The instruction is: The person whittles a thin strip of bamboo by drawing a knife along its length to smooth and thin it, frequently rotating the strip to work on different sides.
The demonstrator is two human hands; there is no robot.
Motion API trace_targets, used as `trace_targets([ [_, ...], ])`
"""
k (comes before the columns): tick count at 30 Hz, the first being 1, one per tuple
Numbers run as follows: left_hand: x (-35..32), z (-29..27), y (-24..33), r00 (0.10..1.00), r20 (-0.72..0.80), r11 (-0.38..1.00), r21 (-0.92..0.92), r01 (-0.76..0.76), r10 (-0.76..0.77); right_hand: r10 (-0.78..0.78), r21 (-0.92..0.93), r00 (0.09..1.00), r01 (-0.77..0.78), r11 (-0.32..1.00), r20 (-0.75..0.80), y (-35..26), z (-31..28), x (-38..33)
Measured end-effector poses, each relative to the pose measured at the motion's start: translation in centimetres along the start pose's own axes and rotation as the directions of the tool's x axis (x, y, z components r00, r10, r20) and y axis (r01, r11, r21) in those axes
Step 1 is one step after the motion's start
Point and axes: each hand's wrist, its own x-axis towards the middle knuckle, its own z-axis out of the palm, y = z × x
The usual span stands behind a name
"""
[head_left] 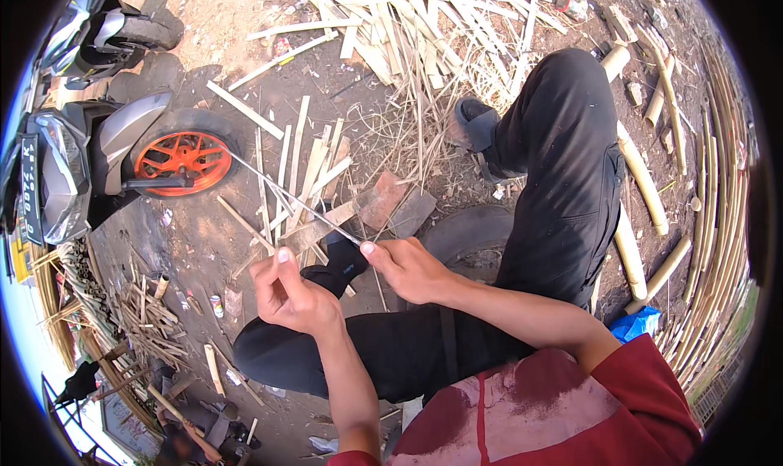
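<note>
My right hand is closed around the near end of a long, thin, greyish rod. The rod slants away to the far left, and its tip overlaps the motorbike's orange wheel in the view. To its left, my left hand has its fingers curled and the thumb pressed to them. A thin brown stick meets the left fingertips in the view; whether they grip it or it lies on the ground behind them, I cannot tell. Both hands are above my bent legs in black trousers.
Pale bamboo strips are heaped at the far side. A motorbike with an orange wheel stands at left, another motorbike beyond it. Bamboo poles lie at right. A tyre is beneath me. Another person is at lower left.
</note>
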Motion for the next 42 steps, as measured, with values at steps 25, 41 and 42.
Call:
trace_targets([
  [25,-0.4,-0.7,0.3,0.999,0.047,0.997,0.070,-0.011,0.008,-0.078,-0.128,0.997,0.080,0.989,0.017,1.3,-1.0,0.8],
  [41,0.3,-1.8,-1.5,0.998,0.045,0.999,-0.016,-0.040,0.041,0.198,-0.381,0.979,-0.164,0.910,0.053,2.9,-2.8,2.6],
  [42,0.3,-0.9,-0.7,0.999,0.033,0.998,-0.060,0.001,0.001,0.146,-0.327,0.985,-0.109,0.939,0.092,2.4,-2.9,2.1],
])
